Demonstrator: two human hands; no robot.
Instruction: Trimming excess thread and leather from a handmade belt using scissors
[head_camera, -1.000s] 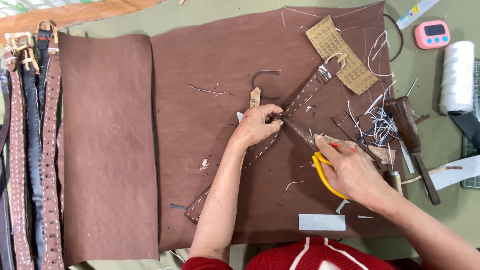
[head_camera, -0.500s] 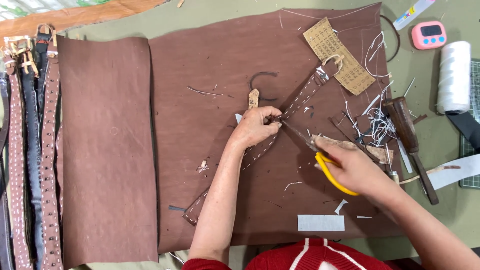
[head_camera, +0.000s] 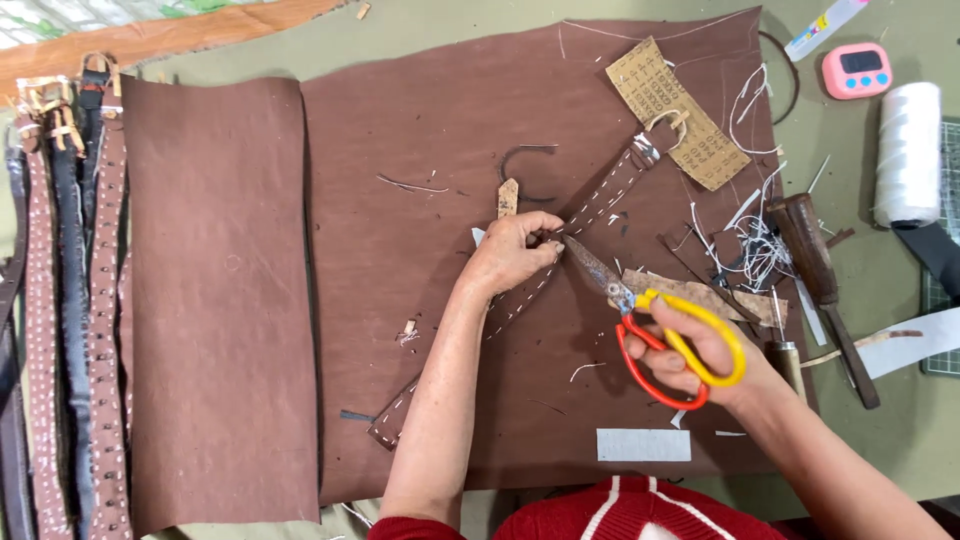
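We see the right hand (head_camera: 705, 358) w/ fingers through the red and yellow loop handles of the dark-bladed scissors (head_camera: 655, 322), clenched round them. Blades point up-left from that grip; tips sit right at the left hand's fingertips. Cannot tell if the blades are parted.

Left hand (head_camera: 512, 254) pinches the long brown leather strap with white stitching (head_camera: 600, 200), fingers closed on it approx. at mid-length. From this pinch the strap runs up-right to its metal buckle (head_camera: 668, 123), and down-left, under the forearm, to its squared end near the lower edge of the work sheet.

Strap lies on the large dark brown leather sheet (head_camera: 440, 130), which spreads under both hands. Just above the left hand: small tan leather tab (head_camera: 508, 197). Beyond the buckle, touching it: tan perforated rectangular piece (head_camera: 676, 110).

Right of the scissors grip: wooden-handled tools (head_camera: 815, 270), w/ white thread scraps (head_camera: 752, 245) beside them. Further out, up-right: white thread spool (head_camera: 907, 152) and pink digital timer (head_camera: 856, 70). Far left of both hands: row of studded belts (head_camera: 60, 300).
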